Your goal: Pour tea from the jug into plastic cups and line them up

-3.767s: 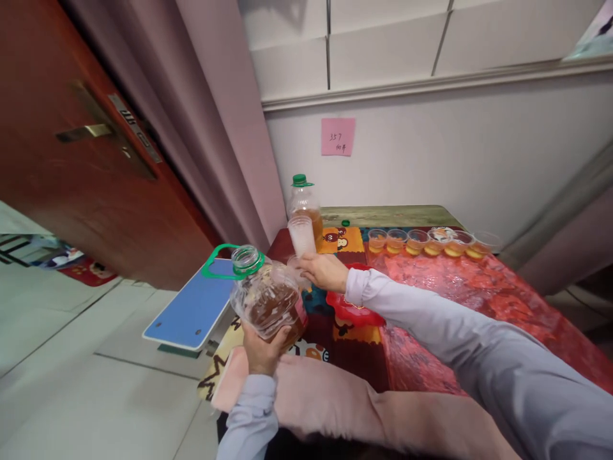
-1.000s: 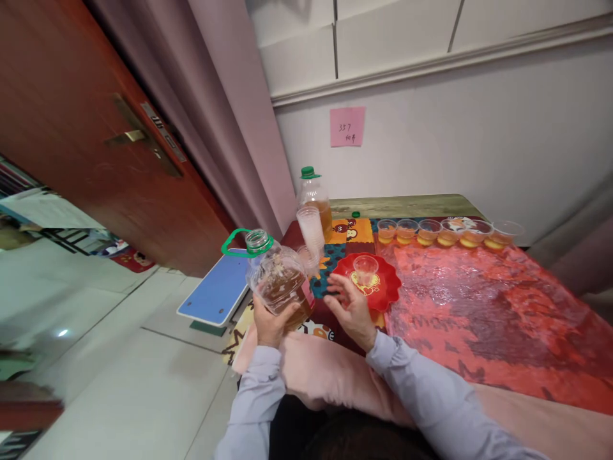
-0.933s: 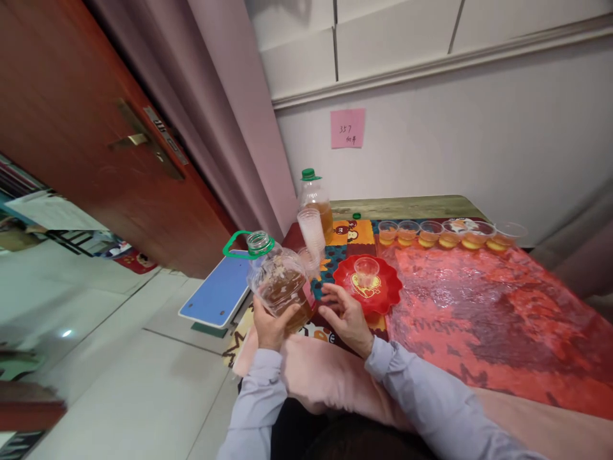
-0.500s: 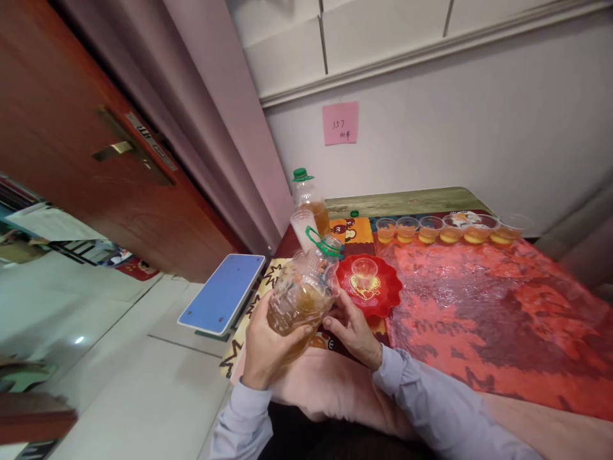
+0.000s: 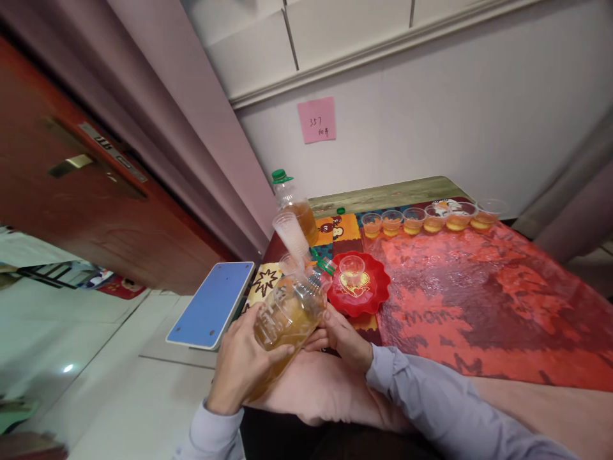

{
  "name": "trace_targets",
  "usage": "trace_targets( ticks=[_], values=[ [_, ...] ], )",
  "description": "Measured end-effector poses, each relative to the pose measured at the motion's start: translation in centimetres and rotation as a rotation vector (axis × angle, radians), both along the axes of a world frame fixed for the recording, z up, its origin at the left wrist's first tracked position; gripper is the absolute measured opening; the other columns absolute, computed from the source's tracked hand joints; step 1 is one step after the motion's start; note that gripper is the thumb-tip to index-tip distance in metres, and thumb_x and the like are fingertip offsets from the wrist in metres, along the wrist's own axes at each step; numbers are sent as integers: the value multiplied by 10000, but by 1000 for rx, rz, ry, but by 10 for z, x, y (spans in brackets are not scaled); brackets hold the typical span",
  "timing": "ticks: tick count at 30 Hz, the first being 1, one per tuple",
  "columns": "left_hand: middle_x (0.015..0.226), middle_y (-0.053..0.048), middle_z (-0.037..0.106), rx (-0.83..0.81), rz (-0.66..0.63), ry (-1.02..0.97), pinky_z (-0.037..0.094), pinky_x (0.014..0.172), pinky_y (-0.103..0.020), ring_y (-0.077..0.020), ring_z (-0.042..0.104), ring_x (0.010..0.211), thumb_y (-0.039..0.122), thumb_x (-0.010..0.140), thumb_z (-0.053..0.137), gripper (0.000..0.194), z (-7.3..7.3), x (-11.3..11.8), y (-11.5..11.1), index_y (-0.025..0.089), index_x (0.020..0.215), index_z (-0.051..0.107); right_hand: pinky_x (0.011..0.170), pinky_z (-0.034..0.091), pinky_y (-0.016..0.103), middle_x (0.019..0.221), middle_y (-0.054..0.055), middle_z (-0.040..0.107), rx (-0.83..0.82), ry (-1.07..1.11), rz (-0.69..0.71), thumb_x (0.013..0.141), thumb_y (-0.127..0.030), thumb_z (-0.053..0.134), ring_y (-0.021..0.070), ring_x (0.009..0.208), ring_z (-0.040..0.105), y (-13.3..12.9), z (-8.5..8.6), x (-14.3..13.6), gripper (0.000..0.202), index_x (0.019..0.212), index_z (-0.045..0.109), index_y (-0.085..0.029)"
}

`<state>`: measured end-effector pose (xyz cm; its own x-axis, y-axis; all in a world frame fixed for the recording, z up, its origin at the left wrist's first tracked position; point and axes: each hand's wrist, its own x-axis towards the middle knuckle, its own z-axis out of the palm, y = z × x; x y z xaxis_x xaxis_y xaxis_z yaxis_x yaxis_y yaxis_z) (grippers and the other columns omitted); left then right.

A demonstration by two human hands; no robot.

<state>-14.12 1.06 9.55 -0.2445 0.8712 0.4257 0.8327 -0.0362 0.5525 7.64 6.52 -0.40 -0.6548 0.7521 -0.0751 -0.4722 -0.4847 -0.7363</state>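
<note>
A large clear plastic bottle (image 5: pixel 290 319) of amber liquid is tilted, its neck leaning up and right toward a red scalloped plate (image 5: pixel 380 287). My left hand (image 5: pixel 244 351) wraps round its lower left side. Against its right side, near the shoulder, my right hand (image 5: pixel 340 335) is closed with the fingers bent; the bottle partly hides its fingertips. A green ring with a strap hangs at the bottle's neck. On the plate stands a clear plastic cup (image 5: pixel 352 269), just right of the bottle's mouth. Behind the bottle leans a stack of clear cups (image 5: pixel 291 235).
A second bottle (image 5: pixel 301 214) with a green cap stands at the back left. Several cups (image 5: pixel 414 222) with yellow-orange liquid line the table's far side. A loose green cap (image 5: pixel 340 211) lies near the wall. A blue-topped stool (image 5: pixel 211 303) stands left of the table.
The bottle has tipped further, its neck dropping toward the cup on the red plate. Both hands have moved with it. The whole view has shifted slightly.
</note>
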Motion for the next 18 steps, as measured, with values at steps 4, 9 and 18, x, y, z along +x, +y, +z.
trace_targets(
  ticks=[4,9,18],
  values=[
    [1157,-151,817,-135,-24,241,613,841,-569,-450,772,984,578,428,983,1012,1,-1,1,255,1348,710,875,649,443,1129,84,802,-30,34,1,902,-774,673,231,849,806,-1,2,-1,767,1470,476,-298],
    [1069,-110,830,-107,-96,299,603,746,-496,-411,775,879,569,425,990,1003,15,4,9,292,1348,712,870,642,427,1166,84,795,-34,78,14,910,-769,668,235,896,813,1,4,0,680,1366,537,-281],
    [1297,-141,776,-449,-27,333,572,960,-489,-391,744,1146,483,659,872,815,57,36,15,219,1393,637,860,628,437,1167,117,798,-44,106,-12,917,-797,631,243,896,809,4,6,1,716,1356,550,-237]
  ],
)
